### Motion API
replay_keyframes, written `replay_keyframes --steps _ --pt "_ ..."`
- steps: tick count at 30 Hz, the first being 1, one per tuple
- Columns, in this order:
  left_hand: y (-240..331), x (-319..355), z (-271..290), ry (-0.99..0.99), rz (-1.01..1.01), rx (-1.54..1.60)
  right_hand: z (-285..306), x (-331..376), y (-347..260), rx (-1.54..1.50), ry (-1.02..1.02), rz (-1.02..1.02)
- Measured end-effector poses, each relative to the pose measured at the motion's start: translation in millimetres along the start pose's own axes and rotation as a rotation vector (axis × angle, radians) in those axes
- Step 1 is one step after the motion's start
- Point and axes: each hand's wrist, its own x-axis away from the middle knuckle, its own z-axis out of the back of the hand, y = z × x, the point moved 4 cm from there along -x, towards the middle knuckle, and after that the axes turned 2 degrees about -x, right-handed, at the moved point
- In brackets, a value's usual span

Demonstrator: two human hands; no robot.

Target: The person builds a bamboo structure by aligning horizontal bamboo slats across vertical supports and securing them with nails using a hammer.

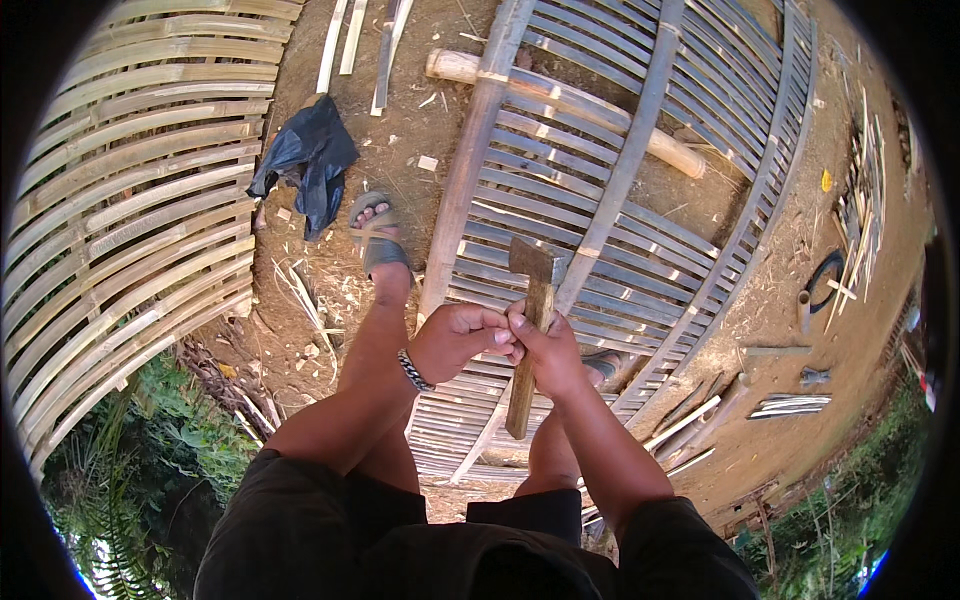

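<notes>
My right hand (553,355) is closed around the wooden handle of a hatchet (539,300), whose dark metal head points away from me. The handle's lower end sticks out below my palm. My left hand (462,342), with a chain bracelet at its wrist, meets the right one at the fingertips. Its fingers are pinched together; anything between them is too small to make out. Beneath both hands lies a bamboo slat panel (590,240) with long crosswise poles, and my legs stand among its slats and beside it.
A thick bamboo pole (575,100) runs under the panel. At left rises another slatted bamboo panel (150,190). A black plastic bag (310,160) lies near my sandalled foot. Bamboo strips (862,215), a dark coil (826,278) and wood chips are on the dirt.
</notes>
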Motion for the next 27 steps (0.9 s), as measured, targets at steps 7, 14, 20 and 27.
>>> replay_keyframes --steps 7,14,20,27 --pt "-14.3 6.7 -52.1 0.149 -0.096 0.204 14.9 37.3 -14.3 -0.08 0.01 0.032" --pt "-28.0 11.8 -70.7 0.368 -0.056 0.178 31.6 55.6 0.5 -0.027 0.077 0.021" --pt "-32.2 11.6 -80.1 0.364 -0.026 0.207 36.2 69.3 2.5 -0.035 0.072 0.023" --pt "-29.9 14.9 -87.2 0.335 -0.009 0.109 40.0 77.1 1.6 0.006 0.033 0.023"
